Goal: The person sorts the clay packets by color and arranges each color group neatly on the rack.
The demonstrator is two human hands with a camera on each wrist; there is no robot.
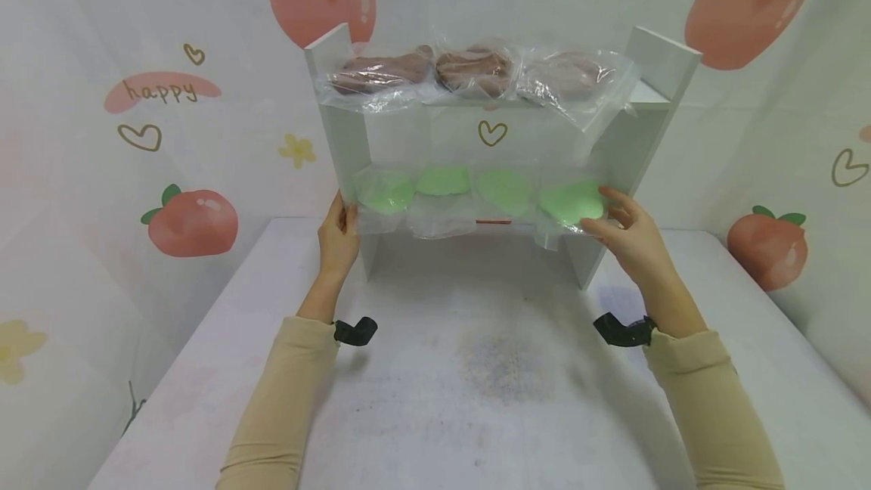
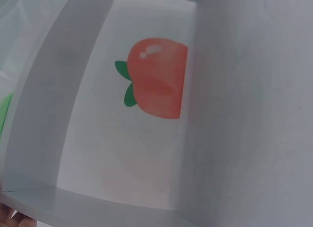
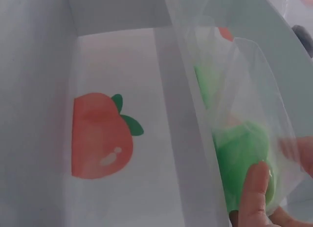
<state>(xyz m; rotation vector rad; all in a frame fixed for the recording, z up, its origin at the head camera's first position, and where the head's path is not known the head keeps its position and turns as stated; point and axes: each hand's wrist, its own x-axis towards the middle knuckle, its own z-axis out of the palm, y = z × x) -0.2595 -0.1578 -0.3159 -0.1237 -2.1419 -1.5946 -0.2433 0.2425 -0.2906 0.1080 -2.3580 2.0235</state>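
Note:
A white two-tier shelf (image 1: 583, 259) stands on the table. My left hand (image 1: 338, 240) holds the edge of its left side panel; only a few fingertips (image 2: 14, 218) show in the left wrist view. At the right end of the lower tier, my right hand (image 1: 629, 237) pinches a clear plastic bag with a green piece (image 1: 573, 203) inside, thumb and fingers on either side. The same green piece (image 3: 242, 158) appears in the right wrist view, against the shelf board. Beside it lie several more bagged green pieces (image 1: 444, 181) in a row.
Three clear bags of brown items (image 1: 474, 72) lie along the upper tier. A patterned cloth backdrop (image 1: 224, 127) hangs behind the white table (image 1: 435, 429). A black wrist camera (image 1: 355, 331) is on the left wrist, another (image 1: 622, 330) on the right.

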